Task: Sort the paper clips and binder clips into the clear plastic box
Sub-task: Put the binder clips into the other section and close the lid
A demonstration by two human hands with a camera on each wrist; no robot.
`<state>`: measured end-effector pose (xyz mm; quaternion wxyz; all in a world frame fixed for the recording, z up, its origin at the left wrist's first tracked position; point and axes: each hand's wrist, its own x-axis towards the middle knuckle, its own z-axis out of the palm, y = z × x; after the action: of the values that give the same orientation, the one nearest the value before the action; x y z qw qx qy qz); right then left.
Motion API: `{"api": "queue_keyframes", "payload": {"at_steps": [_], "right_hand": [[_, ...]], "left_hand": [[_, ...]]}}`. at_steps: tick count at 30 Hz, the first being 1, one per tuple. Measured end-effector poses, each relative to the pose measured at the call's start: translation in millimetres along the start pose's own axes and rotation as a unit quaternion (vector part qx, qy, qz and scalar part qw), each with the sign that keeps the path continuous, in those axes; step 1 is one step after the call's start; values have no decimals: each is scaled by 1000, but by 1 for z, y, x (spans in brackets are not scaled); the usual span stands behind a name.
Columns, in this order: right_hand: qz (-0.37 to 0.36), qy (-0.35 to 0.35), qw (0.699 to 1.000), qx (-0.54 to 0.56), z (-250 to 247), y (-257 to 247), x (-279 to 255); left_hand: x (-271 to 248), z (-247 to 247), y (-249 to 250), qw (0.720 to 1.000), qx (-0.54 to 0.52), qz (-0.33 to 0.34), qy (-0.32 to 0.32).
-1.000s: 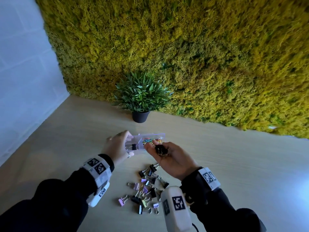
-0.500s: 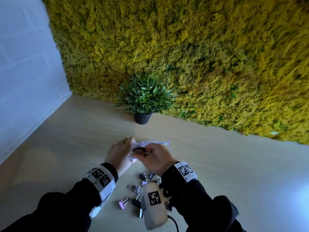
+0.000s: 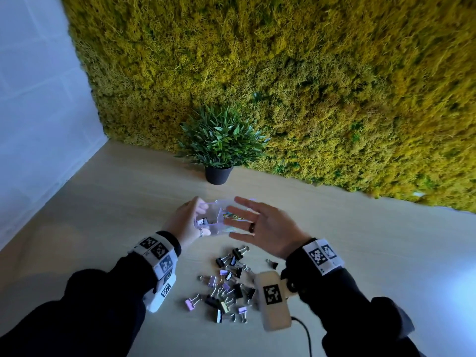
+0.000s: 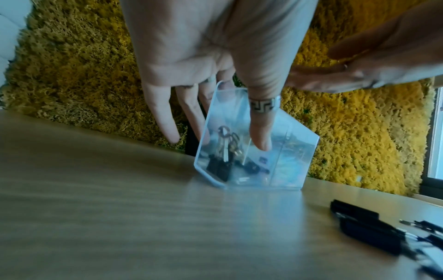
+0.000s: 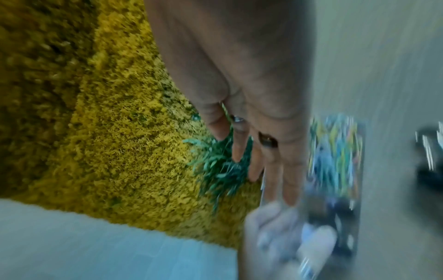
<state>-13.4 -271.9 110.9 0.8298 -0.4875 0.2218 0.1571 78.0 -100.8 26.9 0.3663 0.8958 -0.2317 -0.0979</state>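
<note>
The clear plastic box (image 3: 215, 229) stands on the wooden table, tilted, and my left hand (image 3: 201, 215) grips its left end, thumb on the near wall (image 4: 261, 136) and fingers behind. Black binder clips (image 4: 220, 166) lie in its left compartment, coloured paper clips (image 3: 231, 216) in the right one. My right hand (image 3: 257, 222) hovers over the box's right part, fingers spread and straight, holding nothing. A pile of black, lilac and pale binder clips (image 3: 229, 282) lies on the table just in front of the box. The right wrist view is blurred; the box (image 5: 335, 170) shows beside the fingers (image 5: 290, 180).
A small potted plant (image 3: 219, 148) stands behind the box against the moss wall (image 3: 309, 86). A white wall (image 3: 38, 112) closes the left side. One black clip (image 3: 272, 264) lies apart, right of the pile. Bare tabletop (image 3: 373, 253) stretches to the right.
My right hand carried a black binder clip over the box's left compartment, let it go there, and has opened and drawn back to the right. The left hand has kept hold of the box.
</note>
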Motion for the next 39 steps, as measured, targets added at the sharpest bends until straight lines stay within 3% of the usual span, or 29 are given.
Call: {"api": "queue_keyframes", "payload": {"at_steps": [3,5,6,8,9,11,13,15,18,21,27,32,39], "right_hand": [[-28,48,981,-186,-23,-8,-15],[-8,52,940,-337,-36,-3,-23],[8,43,900,-433,-43,4,-26],[20,17,783,-621,-60,22,-29],[19,1,735,-678,-68,33,-31],[42,-17,698,-715,-78,51,-35],[41,-17,693,-719,-81,64,-37],[19,-17,693,-720,-80,75,-37],[-21,17,704,-709,-78,92,-28],[-57,56,720,-690,-79,103,-19],[-103,65,744,-657,-77,102,-23],[-122,110,753,-637,-74,104,-22],[-120,192,759,-611,-75,99,-18]], "left_hand": [[1,-10,1,999,21,-12,-26],[-6,-19,2,999,28,-17,16],[-13,-23,4,998,19,-8,59],[-29,-32,9,995,5,33,91],[-37,-36,11,998,9,49,48],[-50,-40,14,990,63,23,-125],[-64,-34,16,948,143,-29,-284],[-81,-20,18,915,210,-39,-342],[-98,5,26,909,243,-13,-337],[-97,16,29,925,233,2,-300],[-98,29,25,945,243,33,-217],[-96,33,35,934,285,15,-217],[-89,26,33,943,234,8,-235]]}}
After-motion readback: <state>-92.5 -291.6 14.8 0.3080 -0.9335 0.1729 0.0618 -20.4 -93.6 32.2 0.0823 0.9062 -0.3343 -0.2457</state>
